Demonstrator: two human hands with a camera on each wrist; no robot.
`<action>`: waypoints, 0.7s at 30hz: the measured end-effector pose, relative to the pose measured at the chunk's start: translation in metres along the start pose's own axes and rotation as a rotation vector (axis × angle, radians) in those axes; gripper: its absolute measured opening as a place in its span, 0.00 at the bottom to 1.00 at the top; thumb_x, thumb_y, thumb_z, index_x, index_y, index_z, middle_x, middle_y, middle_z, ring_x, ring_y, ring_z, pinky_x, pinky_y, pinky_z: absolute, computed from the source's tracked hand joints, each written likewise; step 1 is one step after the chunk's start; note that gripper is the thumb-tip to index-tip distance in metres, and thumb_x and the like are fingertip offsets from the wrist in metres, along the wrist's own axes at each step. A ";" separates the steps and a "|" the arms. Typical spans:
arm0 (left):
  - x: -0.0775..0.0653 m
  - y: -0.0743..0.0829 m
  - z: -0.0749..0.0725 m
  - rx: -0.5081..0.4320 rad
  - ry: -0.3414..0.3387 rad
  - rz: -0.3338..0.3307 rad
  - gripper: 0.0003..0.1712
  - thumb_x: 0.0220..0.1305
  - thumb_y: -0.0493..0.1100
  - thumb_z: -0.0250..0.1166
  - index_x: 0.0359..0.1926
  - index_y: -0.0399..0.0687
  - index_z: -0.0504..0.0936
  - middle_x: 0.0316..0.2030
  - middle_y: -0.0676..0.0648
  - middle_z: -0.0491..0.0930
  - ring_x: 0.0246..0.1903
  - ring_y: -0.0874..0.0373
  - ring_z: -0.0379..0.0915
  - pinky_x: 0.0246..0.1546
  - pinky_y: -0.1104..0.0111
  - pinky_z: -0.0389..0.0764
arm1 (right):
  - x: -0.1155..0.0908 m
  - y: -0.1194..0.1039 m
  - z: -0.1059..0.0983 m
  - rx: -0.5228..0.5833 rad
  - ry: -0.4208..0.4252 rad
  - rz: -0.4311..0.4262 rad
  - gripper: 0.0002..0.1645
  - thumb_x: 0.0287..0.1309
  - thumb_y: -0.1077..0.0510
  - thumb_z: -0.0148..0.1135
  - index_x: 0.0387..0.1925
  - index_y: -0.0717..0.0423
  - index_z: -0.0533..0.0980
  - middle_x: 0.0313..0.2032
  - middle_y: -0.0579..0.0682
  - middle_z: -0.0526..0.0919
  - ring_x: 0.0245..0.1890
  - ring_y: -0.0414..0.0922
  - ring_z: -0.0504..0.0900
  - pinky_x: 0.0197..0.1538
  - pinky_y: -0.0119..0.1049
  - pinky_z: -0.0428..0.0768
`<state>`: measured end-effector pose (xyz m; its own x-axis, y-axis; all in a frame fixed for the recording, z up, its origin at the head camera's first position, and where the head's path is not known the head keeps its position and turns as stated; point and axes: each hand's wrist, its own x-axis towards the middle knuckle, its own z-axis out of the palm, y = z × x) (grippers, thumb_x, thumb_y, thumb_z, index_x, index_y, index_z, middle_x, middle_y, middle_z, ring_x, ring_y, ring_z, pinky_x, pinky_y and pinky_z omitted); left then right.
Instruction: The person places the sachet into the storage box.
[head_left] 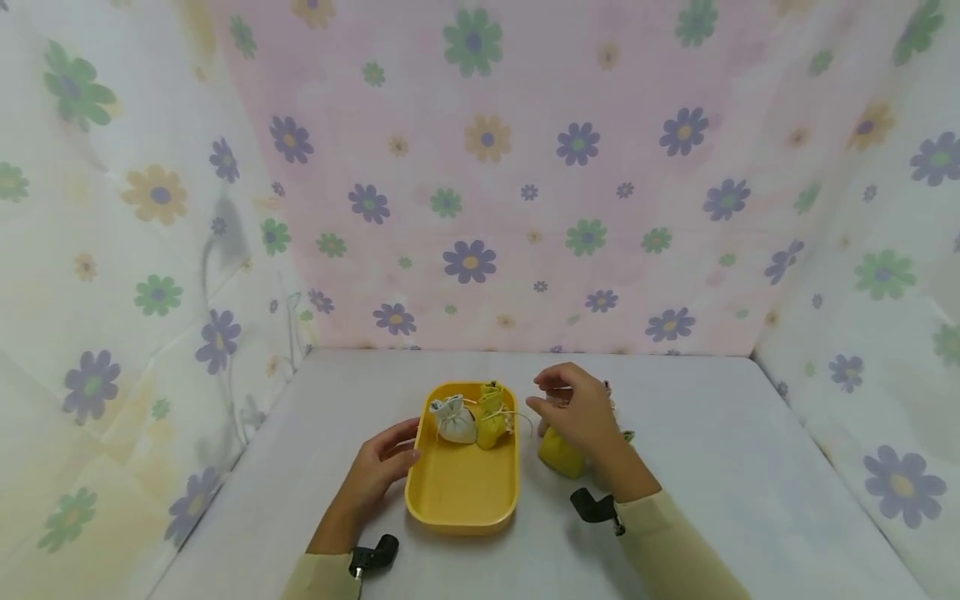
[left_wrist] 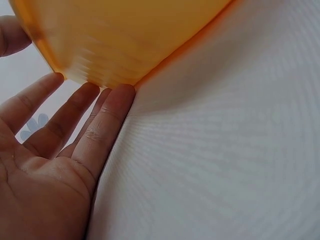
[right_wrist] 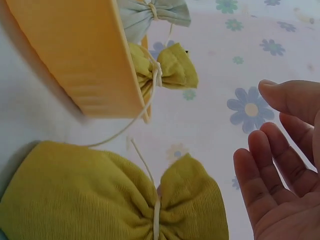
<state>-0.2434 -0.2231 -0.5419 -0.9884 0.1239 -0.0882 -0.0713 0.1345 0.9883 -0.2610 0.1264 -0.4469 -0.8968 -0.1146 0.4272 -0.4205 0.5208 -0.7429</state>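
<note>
Yellow-green corduroy pouch (right_wrist: 75, 190): bulging from its cream cord tie (right_wrist: 157, 215), lying beside the yellow plastic tray (head_left: 461, 500).
Right hand (head_left: 587, 414): hovering nearby, fingers parted.
Left hand (head_left: 375, 468): touching the tray, fingers extended.
Tray: holding a tied white cloth pouch (head_left: 456, 427).

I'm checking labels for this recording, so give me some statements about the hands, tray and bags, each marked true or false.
1. The left hand touches the yellow tray. True.
2. The right hand grips a bag. False: it holds nothing.
3. A white bag and a yellow bag are in the tray. True.
4. Every bag is in the tray. False: another yellow bag is outside it.
5. The tray's opening faces up. True.
</note>
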 end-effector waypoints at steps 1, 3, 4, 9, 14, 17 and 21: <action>0.000 -0.001 0.000 -0.001 -0.006 0.002 0.33 0.63 0.45 0.72 0.69 0.62 0.76 0.70 0.52 0.74 0.68 0.48 0.73 0.59 0.61 0.84 | -0.002 0.001 -0.002 0.000 0.004 0.006 0.18 0.57 0.53 0.78 0.47 0.49 0.81 0.44 0.46 0.85 0.46 0.47 0.87 0.51 0.44 0.89; -0.001 -0.002 -0.001 -0.002 -0.012 0.007 0.33 0.63 0.45 0.72 0.69 0.62 0.76 0.70 0.52 0.74 0.68 0.49 0.73 0.60 0.61 0.84 | -0.005 0.003 -0.006 0.001 0.010 0.009 0.18 0.57 0.53 0.78 0.47 0.48 0.80 0.45 0.46 0.85 0.46 0.48 0.87 0.51 0.45 0.89; 0.000 -0.003 -0.001 -0.002 -0.012 0.008 0.33 0.63 0.45 0.72 0.69 0.62 0.76 0.70 0.53 0.74 0.68 0.49 0.73 0.59 0.61 0.84 | -0.007 0.004 -0.009 -0.004 0.010 0.009 0.18 0.57 0.53 0.78 0.47 0.48 0.80 0.45 0.47 0.85 0.46 0.48 0.87 0.51 0.45 0.89; -0.001 -0.002 -0.002 -0.007 -0.002 0.000 0.32 0.64 0.44 0.72 0.68 0.63 0.77 0.69 0.53 0.74 0.68 0.49 0.73 0.59 0.61 0.84 | -0.012 0.004 -0.020 0.018 -0.005 -0.020 0.18 0.57 0.56 0.78 0.47 0.51 0.81 0.45 0.53 0.86 0.46 0.52 0.88 0.52 0.50 0.88; -0.001 -0.001 -0.002 0.003 -0.010 0.003 0.32 0.64 0.45 0.72 0.68 0.63 0.77 0.70 0.52 0.74 0.68 0.48 0.73 0.60 0.60 0.84 | -0.020 0.008 -0.031 -0.013 -0.004 -0.041 0.18 0.58 0.57 0.77 0.48 0.54 0.81 0.45 0.53 0.87 0.46 0.52 0.88 0.50 0.53 0.88; -0.001 0.000 -0.001 0.001 -0.009 0.000 0.32 0.64 0.45 0.72 0.68 0.64 0.77 0.70 0.53 0.74 0.67 0.49 0.74 0.60 0.60 0.83 | -0.024 0.009 -0.037 -0.026 -0.005 -0.025 0.19 0.58 0.53 0.77 0.48 0.54 0.81 0.46 0.52 0.87 0.47 0.51 0.88 0.50 0.53 0.88; -0.002 0.001 0.000 0.001 -0.002 -0.002 0.31 0.64 0.45 0.72 0.67 0.65 0.78 0.69 0.54 0.75 0.67 0.50 0.74 0.60 0.59 0.84 | -0.027 0.011 -0.045 -0.040 -0.012 0.007 0.21 0.59 0.49 0.77 0.49 0.52 0.81 0.46 0.49 0.86 0.49 0.49 0.87 0.52 0.54 0.87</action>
<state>-0.2417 -0.2231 -0.5407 -0.9880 0.1253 -0.0905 -0.0733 0.1355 0.9881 -0.2350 0.1735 -0.4438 -0.9013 -0.1207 0.4160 -0.4088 0.5547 -0.7247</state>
